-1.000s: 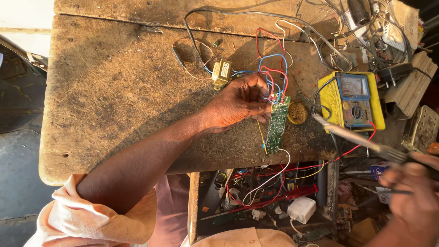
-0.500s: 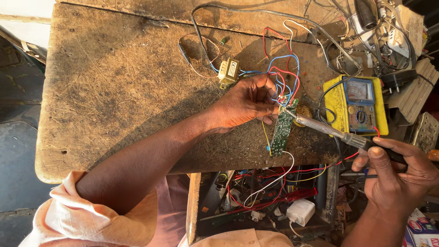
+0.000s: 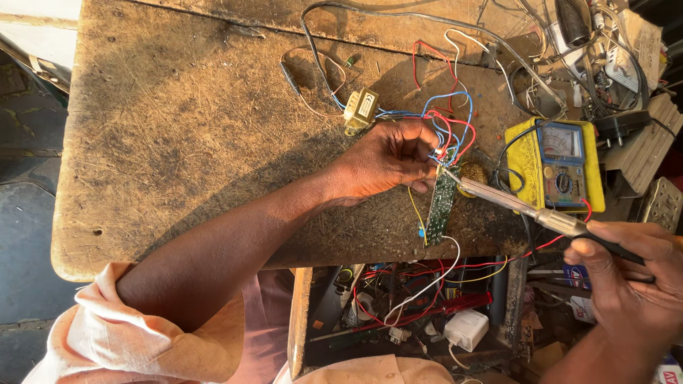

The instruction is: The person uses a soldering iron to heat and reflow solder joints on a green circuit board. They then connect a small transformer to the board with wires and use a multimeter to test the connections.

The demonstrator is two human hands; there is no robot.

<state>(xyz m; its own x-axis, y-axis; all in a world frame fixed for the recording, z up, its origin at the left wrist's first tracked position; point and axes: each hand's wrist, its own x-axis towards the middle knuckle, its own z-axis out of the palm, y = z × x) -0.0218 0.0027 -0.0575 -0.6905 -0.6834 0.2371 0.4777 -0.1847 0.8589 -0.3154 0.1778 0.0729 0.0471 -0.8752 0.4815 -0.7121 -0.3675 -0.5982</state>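
A: Circuit board (image 3: 441, 203), narrow and green — where is it?
B: Over the near edge of the worn wooden counter (image 3: 178, 142), held almost upright. The left hand (image 3: 388, 160) is closed around its top end, fingers pinched on it where the red and blue wires (image 3: 448, 121) join.

A: And the right hand (image 3: 629, 281)?
B: Curled shut around the dark handle of a soldering iron (image 3: 526, 210). The metal shaft runs up and left, and its tip sits at the top of the board, just beside the left fingertips.

A: What lies around them?
B: A small transformer (image 3: 361, 110) sits on the counter just above the left hand, tied in by the blue wires. A yellow multimeter (image 3: 558, 163) lies to the right, above the iron's shaft. A tangle of grey cables (image 3: 569, 64) fills the far right corner. Below the counter's edge, an open drawer (image 3: 413, 313) holds red and white wires and a white plug.
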